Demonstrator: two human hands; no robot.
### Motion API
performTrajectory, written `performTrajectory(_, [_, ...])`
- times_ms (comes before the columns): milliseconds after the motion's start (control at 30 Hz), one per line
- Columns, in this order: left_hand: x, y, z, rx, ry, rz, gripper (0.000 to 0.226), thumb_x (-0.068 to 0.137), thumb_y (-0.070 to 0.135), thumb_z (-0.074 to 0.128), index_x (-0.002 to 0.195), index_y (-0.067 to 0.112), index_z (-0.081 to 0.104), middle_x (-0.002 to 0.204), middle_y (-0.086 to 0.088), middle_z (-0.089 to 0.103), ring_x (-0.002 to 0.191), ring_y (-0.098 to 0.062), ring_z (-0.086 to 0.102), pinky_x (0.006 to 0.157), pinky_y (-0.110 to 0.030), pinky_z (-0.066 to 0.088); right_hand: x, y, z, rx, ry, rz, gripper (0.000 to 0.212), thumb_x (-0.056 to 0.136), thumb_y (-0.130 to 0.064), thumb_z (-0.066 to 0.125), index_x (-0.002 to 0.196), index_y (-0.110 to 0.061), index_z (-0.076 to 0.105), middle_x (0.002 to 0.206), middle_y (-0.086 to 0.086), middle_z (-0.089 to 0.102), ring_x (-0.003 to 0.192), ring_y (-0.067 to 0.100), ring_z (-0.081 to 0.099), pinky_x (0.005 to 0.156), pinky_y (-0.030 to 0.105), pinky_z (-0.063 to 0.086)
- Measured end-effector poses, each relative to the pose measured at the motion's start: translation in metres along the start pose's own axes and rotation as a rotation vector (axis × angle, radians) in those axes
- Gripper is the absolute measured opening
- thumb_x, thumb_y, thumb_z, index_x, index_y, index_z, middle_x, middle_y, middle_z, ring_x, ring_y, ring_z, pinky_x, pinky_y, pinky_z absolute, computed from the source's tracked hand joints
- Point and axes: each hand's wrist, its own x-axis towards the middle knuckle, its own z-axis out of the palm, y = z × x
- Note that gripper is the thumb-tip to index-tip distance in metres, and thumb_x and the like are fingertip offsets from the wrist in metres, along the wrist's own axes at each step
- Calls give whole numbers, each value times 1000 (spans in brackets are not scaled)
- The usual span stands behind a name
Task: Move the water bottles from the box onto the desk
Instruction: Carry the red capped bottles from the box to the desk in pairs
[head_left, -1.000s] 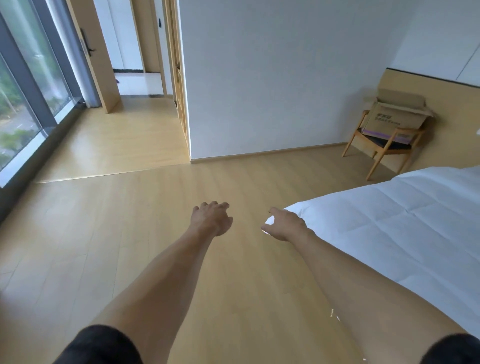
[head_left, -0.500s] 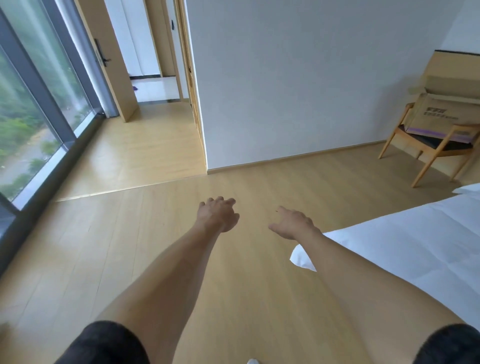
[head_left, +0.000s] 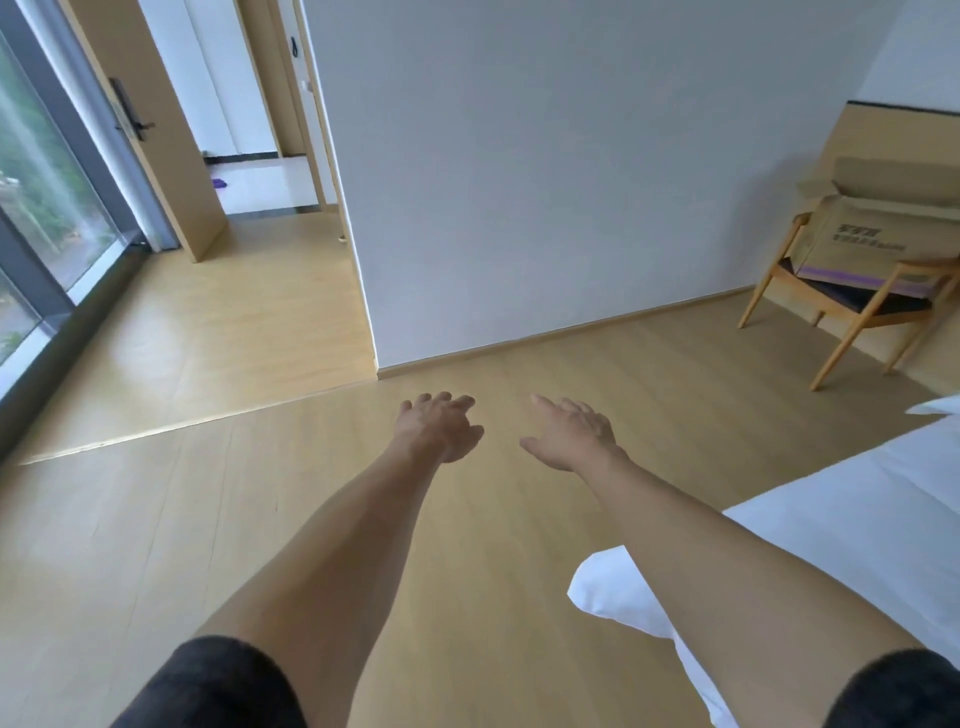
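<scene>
The brown cardboard box (head_left: 883, 236) with open top flaps and a purple band along its lower edge sits on the dark seat of a light wooden armchair (head_left: 841, 312) at the far right, against a tan wall panel. No bottles can be seen from this angle; the inside of the box is hidden.

Both hands are stretched out in front of the person over the pale wood-plank floor (head_left: 208, 519), well apart from the box and the chair. The left hand (head_left: 439, 426) hangs with its fingers loosely curled downward and holds nothing. The right hand (head_left: 569, 434) is just beside it, palm down, fingers extended and relaxed, also holding nothing. Dark short sleeves show at the bottom edge on both arms.

A bed with white bedding (head_left: 831, 545) fills the lower right, its corner under the right forearm. A grey-white wall (head_left: 571, 182) stands ahead, with a wooden skirting strip at its foot. To the left a passage leads past an open wooden door (head_left: 145, 130) with a black handle, and a tall window (head_left: 36, 197) with dark frames runs along the left edge.
</scene>
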Motion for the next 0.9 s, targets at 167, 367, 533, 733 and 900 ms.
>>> performTrajectory(167, [88, 40, -8, 20, -17, 132, 59, 102, 54, 34, 157, 36, 25, 159, 2, 35, 147, -24, 28, 120, -45, 22, 59, 41, -14, 6, 25, 108, 74, 94, -59, 52, 157, -33, 22, 160, 4, 33, 148, 27, 28, 118, 46, 26])
performTrajectory(367, [216, 79, -30, 15, -15, 307, 58, 101, 52, 35, 157, 36, 26, 157, 2, 36, 146, -24, 29, 118, -44, 23, 151, 90, -42, 26, 18, 300, 72, 92, -57, 51, 156, -31, 28, 160, 5, 33, 147, 27, 29, 118, 45, 25])
performTrajectory(533, [324, 93, -62, 33, -23, 410, 58, 101, 51, 34, 157, 37, 25, 157, 2, 37, 145, -25, 31, 116, -43, 25, 234, 113, -70, 27, 10, 420, 66, 93, -55, 51, 151, -29, 35, 154, 5, 42, 143, 27, 35, 115, 44, 29])
performTrajectory(733, [421, 115, -86, 44, -42, 480, 57, 102, 47, 34, 157, 35, 25, 156, 0, 38, 143, -26, 34, 113, -42, 28, 302, 142, -92, 37, 7, 533, 64, 92, -56, 53, 149, -29, 38, 150, 7, 45, 141, 27, 38, 114, 43, 30])
performTrajectory(900, [478, 154, -89, 78, -63, 556, 56, 102, 47, 34, 156, 33, 27, 154, -2, 40, 141, -27, 36, 112, -42, 29, 343, 177, -99, 70, 14, 601, 65, 93, -54, 53, 151, -31, 36, 154, 6, 41, 144, 26, 35, 116, 43, 29])
